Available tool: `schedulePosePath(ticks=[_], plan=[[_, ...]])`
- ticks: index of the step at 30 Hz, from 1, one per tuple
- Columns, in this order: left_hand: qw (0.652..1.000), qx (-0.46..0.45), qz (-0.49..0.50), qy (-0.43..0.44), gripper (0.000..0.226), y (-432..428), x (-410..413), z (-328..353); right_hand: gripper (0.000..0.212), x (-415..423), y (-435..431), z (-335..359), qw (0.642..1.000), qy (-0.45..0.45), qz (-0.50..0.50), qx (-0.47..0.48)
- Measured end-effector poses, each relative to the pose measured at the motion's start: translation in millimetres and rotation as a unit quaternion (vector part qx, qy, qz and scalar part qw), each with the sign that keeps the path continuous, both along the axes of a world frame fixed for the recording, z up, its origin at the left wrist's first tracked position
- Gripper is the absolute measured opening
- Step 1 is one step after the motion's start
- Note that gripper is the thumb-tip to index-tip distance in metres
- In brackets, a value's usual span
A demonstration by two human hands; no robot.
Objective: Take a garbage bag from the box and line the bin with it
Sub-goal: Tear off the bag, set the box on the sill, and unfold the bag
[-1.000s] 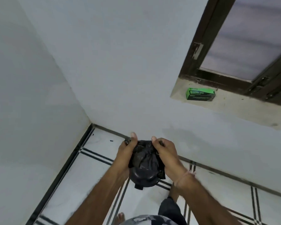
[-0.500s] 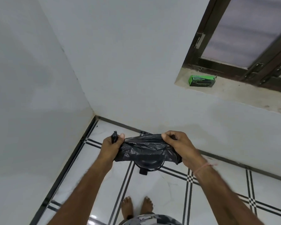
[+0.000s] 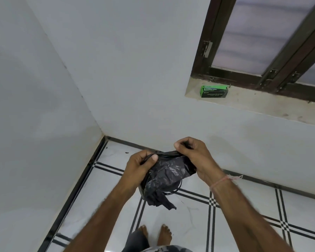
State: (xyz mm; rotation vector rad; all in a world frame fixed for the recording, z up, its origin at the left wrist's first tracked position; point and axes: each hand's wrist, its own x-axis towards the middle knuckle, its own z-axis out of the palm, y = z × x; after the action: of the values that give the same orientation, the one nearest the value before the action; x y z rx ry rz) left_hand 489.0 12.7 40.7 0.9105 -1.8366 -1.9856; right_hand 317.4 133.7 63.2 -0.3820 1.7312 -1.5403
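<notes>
A left hand point(image 3: 141, 169) and a right hand point(image 3: 194, 157) each pinch the top hem of a black garbage bag point(image 3: 168, 176). Thumbs are clamped against curled fingers and the film is bunched tight between them, a hold that appears meant to find and part the two layers of the mouth. The hands are close together, so the hem runs short and slack from one to the other, and a pink thread point(image 3: 224, 180) circles the right wrist. Below the grip the bag hangs crumpled and unopened, its tail dangling above the tiled floor point(image 3: 244, 215). A thin dark arc point(image 3: 175, 191) under the plastic is probably the rim of the bin, which is otherwise hidden, and whether the bag touches it cannot be told. The bag seems to be held directly over the bin so it can drop in once spread, and the lining is not yet done. The green box point(image 3: 214, 91) sits at the left end of the window sill point(image 3: 262, 104), just in front of the dark window frame point(image 3: 213, 24) and well apart from the hands. Bare feet point(image 3: 164, 234) stand near the room's corner.
</notes>
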Motion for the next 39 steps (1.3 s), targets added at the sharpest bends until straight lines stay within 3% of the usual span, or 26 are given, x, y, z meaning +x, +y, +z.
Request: schedulePosePath(ticks=[6,9,11,13,16,23,25,28,32,35,39], plan=[[0.999,-0.029,0.0,-0.044,0.027,0,28,-17,0.015,17,6,-16,0.994,-0.058,-0.091,-0.01],[0.995,0.0,-0.068,-0.067,0.026,3,27,-9,0.013,28,4,-15,0.996,-0.045,-0.073,-0.018],[0.994,0.031,-0.094,-0.049,0.038,5,18,1,0.014,37,-3,-15,0.998,-0.041,-0.036,-0.037],[0.993,0.029,-0.105,-0.036,0.036,4,6,7,0.021,44,-14,-10,0.998,-0.038,-0.005,-0.039],[0.998,0.01,-0.061,-0.018,0.019,-5,5,3,0.02,51,-26,-4,0.999,-0.037,-0.015,-0.036],[0.994,0.09,0.065,0.01,0.029,-24,24,-1,0.014,72,-34,-4,0.991,-0.105,-0.082,-0.015],[0.991,0.11,0.069,0.014,0.033,-27,29,0,0.009,78,-35,-6,0.99,-0.1,-0.101,-0.008],[0.989,0.136,0.048,0.027,0.03,-34,34,7,0.011,86,-41,-6,0.996,-0.02,-0.082,0.005],[0.993,0.112,0.033,0.029,0.026,-50,37,11,0.013,94,-48,-3,0.999,0.031,-0.044,-0.009],[0.989,0.145,0.017,0.037,0.029,-58,44,9,0.011,96,-50,-4,0.997,0.002,-0.065,-0.035],[0.979,0.196,0.028,0.043,0.029,-62,54,6,0.026,107,-52,-12,0.988,-0.084,-0.109,-0.064]])
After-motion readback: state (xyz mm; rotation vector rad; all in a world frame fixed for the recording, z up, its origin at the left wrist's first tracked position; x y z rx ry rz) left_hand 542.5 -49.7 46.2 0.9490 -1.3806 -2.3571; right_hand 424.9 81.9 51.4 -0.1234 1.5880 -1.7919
